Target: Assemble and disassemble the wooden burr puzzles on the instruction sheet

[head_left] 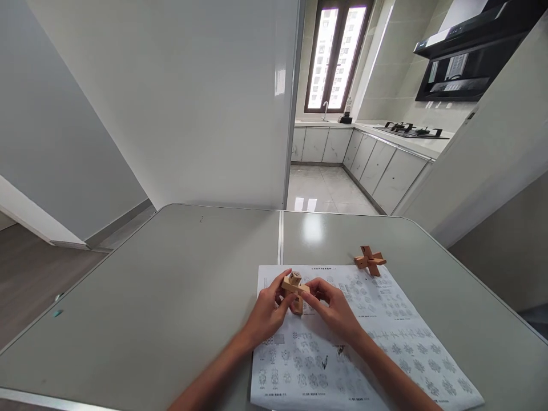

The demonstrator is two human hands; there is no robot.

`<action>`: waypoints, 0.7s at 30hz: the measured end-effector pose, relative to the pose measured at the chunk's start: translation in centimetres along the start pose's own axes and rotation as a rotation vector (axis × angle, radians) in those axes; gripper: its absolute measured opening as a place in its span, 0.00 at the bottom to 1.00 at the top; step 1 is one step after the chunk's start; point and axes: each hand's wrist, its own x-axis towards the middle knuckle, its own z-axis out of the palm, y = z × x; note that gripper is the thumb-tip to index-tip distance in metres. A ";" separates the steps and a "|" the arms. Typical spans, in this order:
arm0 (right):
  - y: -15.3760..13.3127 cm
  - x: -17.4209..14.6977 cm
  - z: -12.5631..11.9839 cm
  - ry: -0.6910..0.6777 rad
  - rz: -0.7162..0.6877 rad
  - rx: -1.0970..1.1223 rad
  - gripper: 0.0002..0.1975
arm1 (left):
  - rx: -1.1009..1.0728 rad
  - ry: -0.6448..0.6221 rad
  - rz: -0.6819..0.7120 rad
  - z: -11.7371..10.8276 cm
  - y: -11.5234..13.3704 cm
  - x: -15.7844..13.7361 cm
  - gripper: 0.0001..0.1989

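Note:
Between my two hands is a light wooden burr puzzle (295,288) made of crossing notched sticks, held just above a printed sheet. My left hand (269,308) wraps its thumb and fingers round the puzzle's left side. From the right, my right hand (334,308) pinches the end of one stick between thumb and fingers. A marking shows on the puzzle's top stick end, too small to read. Fingers hide part of the joint. Beneath both hands lies the instruction sheet (308,377), covered with rows of small puzzle diagrams.
A second, reddish-brown wooden burr puzzle (370,261) rests at the sheet's upper right edge. The grey-green table (149,319) has a seam strip down its middle. A small teal bit (57,313) lies near its left edge. A white wall panel and a kitchen stand beyond.

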 end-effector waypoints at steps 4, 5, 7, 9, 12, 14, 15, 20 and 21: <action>-0.2 -0.1 0.0 0.008 -0.011 0.023 0.18 | 0.066 0.063 0.026 0.0 -0.3 -0.2 0.28; -0.2 -0.1 0.1 0.011 -0.018 0.022 0.18 | 0.079 0.073 0.023 0.0 -0.4 -0.2 0.28; -0.3 -0.2 0.2 0.016 -0.028 0.014 0.18 | 0.097 0.091 0.006 0.0 -0.6 -0.3 0.27; -0.3 -0.3 0.4 0.016 -0.030 0.000 0.19 | 0.115 0.113 -0.008 0.0 -0.7 -0.3 0.27; -0.1 -0.4 0.5 0.013 -0.022 -0.008 0.19 | 0.171 0.142 -0.010 -0.1 -0.9 -0.3 0.26; 0.0 -0.4 0.6 0.007 -0.018 0.005 0.18 | 0.204 0.151 -0.013 0.0 -1.0 -0.3 0.25; 0.1 -0.4 0.7 0.002 -0.016 0.015 0.18 | 0.213 0.153 -0.018 0.0 -1.0 -0.3 0.25; 0.4 -0.5 1.0 -0.023 -0.005 0.044 0.18 | 0.215 0.169 -0.023 0.0 -0.7 -0.5 0.23; 0.4 -0.5 1.0 -0.024 -0.003 0.047 0.18 | 0.205 0.173 -0.022 0.0 -0.5 -0.5 0.23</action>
